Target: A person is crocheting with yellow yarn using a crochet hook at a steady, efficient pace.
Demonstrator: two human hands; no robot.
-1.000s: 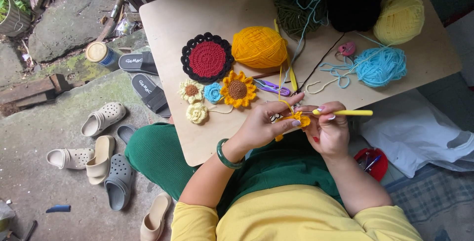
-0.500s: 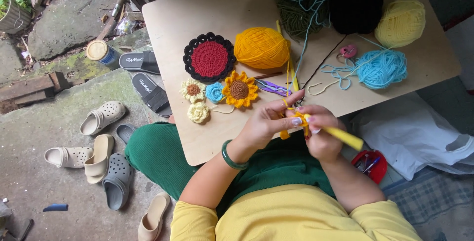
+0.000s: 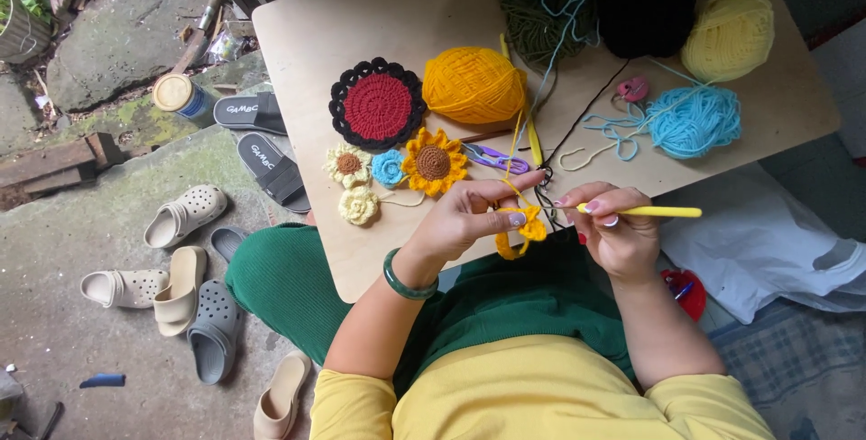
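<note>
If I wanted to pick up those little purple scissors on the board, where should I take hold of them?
Probably by the purple handle loops. The scissors lie flat on the wooden board, loops towards the person's left hand, blades towards the crocheted sunflower. Coming from above at the loop end looks best: the orange yarn ball crowds the far side and a yellow strand passes close by.

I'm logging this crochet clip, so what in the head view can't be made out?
- Crochet hook tip: hidden between the right hand fingers and the yellow piece.
- Yellow piece's stitches: too small, partly covered by the left hand.
- Red object: half hidden by the right forearm.
</note>
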